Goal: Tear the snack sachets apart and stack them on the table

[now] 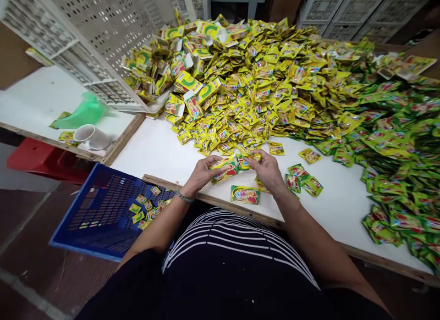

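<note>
Left hand [201,174]: the carton [224,171] was pinched between thumb and fingers above the table's [333,196] front edge, one end turned rightward, seemingly to be kept within easy reach.
Right hand [268,171]: a green sachet [242,162] was held at the fingertips beside that end, probably for close alignment; whether contact was made could not be told.
Flat carton [245,195]: laid near the edge, perhaps for quick pickup.
Piles: yellow sachets [254,86] and green sachets [405,173] were heaped by colour, presumably for easy picking.
Blue crate [92,196]: placed below the edge, apparently as a receptacle.

White worktop [337,196] with wooden edging [388,266], reddish-brown tiled floor [41,246] with pale grout lines [29,290], red plastic stool [48,159] at left, stacked plastic crates [357,10] at back right
</note>
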Motion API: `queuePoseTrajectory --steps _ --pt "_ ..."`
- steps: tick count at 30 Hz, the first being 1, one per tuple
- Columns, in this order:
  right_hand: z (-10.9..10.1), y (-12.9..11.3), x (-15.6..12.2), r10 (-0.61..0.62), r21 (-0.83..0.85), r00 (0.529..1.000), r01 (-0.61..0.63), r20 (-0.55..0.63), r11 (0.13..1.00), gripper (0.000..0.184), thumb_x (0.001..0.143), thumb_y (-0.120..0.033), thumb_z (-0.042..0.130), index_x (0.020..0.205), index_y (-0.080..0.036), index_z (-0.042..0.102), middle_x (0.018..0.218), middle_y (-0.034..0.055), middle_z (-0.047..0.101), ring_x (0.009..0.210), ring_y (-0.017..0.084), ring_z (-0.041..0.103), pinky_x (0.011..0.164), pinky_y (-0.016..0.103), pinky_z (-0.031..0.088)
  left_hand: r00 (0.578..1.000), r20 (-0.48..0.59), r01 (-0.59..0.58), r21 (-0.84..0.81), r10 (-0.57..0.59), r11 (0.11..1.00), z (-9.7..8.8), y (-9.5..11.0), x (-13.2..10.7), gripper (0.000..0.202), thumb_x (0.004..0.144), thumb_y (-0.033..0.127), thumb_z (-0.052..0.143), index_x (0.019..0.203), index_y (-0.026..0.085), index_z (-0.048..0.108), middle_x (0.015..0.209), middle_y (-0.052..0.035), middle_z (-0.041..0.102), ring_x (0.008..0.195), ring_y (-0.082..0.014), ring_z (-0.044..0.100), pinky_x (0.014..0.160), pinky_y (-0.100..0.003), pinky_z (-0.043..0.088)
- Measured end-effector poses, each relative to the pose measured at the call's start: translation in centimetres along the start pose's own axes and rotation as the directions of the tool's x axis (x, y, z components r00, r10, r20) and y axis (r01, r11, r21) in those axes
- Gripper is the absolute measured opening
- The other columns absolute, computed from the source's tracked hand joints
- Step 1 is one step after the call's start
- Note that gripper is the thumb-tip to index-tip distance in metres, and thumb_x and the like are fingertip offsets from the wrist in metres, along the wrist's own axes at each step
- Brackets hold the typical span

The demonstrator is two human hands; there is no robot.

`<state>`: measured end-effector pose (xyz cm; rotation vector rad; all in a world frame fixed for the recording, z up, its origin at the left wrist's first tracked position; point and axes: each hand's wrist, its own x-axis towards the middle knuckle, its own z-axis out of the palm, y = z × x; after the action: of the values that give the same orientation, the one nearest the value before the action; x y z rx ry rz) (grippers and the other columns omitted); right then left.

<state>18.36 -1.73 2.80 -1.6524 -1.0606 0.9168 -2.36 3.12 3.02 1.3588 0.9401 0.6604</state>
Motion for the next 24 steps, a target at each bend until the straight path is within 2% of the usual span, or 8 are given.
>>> queuePoseTrajectory --steps 2,5,7,11,15,19,21,24 --pt "-0.5 0.0 0.0 -0.025 -0.074 0.998 0.029 0.063 0.997 0.047 0.069 -0.059 0.068 0.094 -0.019 0.067 0.053 -0.0063 0.039 0.051 0.011 0.034 0.049 0.026 0.026 0.999 0.018 0.037 -0.067 -0.036 0.997 0.4 -0.2 0.2 0.044 0.061 0.042 0.083 0.092 0.015 0.067 0.093 -0.0032 0.07 0.079 -0.0135 0.062 0.073 -0.025 0.048" --pt "-1.1 -0.2 0.2 -0.066 -0.156 0.969 0.105 0.239 0.982 0.041 0.072 -0.055 0.066 0.093 -0.02 0.068 0.055 -0.0048 0.044 0.054 0.013 0.038 0.053 0.027 0.028 0.994 0.044 0.111 -0.173 -0.105 0.979 0.8 -0.4 0.4 0.045 0.056 0.039 0.086 0.088 0.015 0.067 0.087 -0.0017 0.07 0.073 -0.0117 0.062 0.07 -0.024 0.048" --pt "-1.3 -0.6 0.5 -0.075 -0.183 0.954 0.132 0.29 0.974 0.039 0.072 -0.054 0.066 0.091 -0.02 0.069 0.058 -0.0035 0.048 0.056 0.013 0.04 0.054 0.027 0.03 0.988 0.052 0.152 -0.243 -0.143 0.958 1.1 -0.6 0.3 0.046 0.053 0.037 0.088 0.087 0.015 0.066 0.083 -0.0008 0.07 0.07 -0.0108 0.062 0.068 -0.023 0.048" --pt "-1.4 -1.1 0.9 -0.117 -0.239 0.972 0.165 0.203 0.957 0.039 0.072 -0.052 0.066 0.096 -0.021 0.069 0.06 -0.0025 0.049 0.057 0.015 0.042 0.055 0.027 0.032 0.982 0.046 0.187 -0.386 -0.184 0.903 1.7 -1.0 0.3 0.05 0.048 0.032 0.09 0.087 0.014 0.063 0.08 0.0 0.07 0.066 -0.0103 0.062 0.066 -0.023 0.048" --pt "-1.3 -1.0 0.8 -0.193 -0.265 0.973 0.22 0.125 0.939 0.041 0.072 -0.046 0.067 0.106 -0.022 0.065 0.065 -0.0009 0.055 0.06 0.016 0.047 0.057 0.028 0.036 0.978 -0.011 0.181 -0.456 -0.208 0.872 2.1 -1.2 0.2 0.049 0.047 0.03 0.09 0.085 0.014 0.065 0.079 -0.0005 0.071 0.064 -0.0104 0.062 0.067 -0.024 0.048" --pt "-1.3 -1.2 0.3 -0.138 -0.306 0.989 0.148 0.054 0.941 0.036 0.072 -0.047 0.067 0.097 -0.02 0.067 0.06 -0.0016 0.053 0.057 0.015 0.045 0.055 0.028 0.035 0.981 -0.069 0.131 -0.454 -0.181 0.881 2.1 -1.4 0.2 0.045 0.052 0.033 0.088 0.085 0.014 0.066 0.079 -0.0009 0.072 0.066 -0.0107 0.062 0.068 -0.024 0.048" --pt "-1.3 -1.6 0.1 -0.137 -0.321 0.988 0.152 0.07 0.935 0.034 0.073 -0.048 0.066 0.09 -0.02 0.069 0.059 -0.0013 0.053 0.055 0.015 0.045 0.055 0.028 0.034 0.987 -0.077 0.096 -0.416 -0.14 0.904 2.1 -1.6 0.1 0.043 0.055 0.035 0.087 0.086 0.014 0.067 0.078 -0.0005 0.071 0.066 -0.0102 0.061 0.068 -0.023 0.047" --pt "-1.3 -2.4 0.0 -0.231 -0.299 0.952 0.285 0.202 0.911 0.028 0.075 -0.046 0.065 0.084 -0.02 0.071 0.074 0.0029 0.065 0.064 0.016 0.052 0.061 0.029 0.038 0.994 -0.055 0.073 -0.347 -0.098 0.935 2.1 -1.6 -0.1 0.041 0.059 0.039 0.084 0.087 0.014 0.067 0.078 -0.0004 0.07 0.066 -0.0098 0.059 0.066 -0.022 0.045"
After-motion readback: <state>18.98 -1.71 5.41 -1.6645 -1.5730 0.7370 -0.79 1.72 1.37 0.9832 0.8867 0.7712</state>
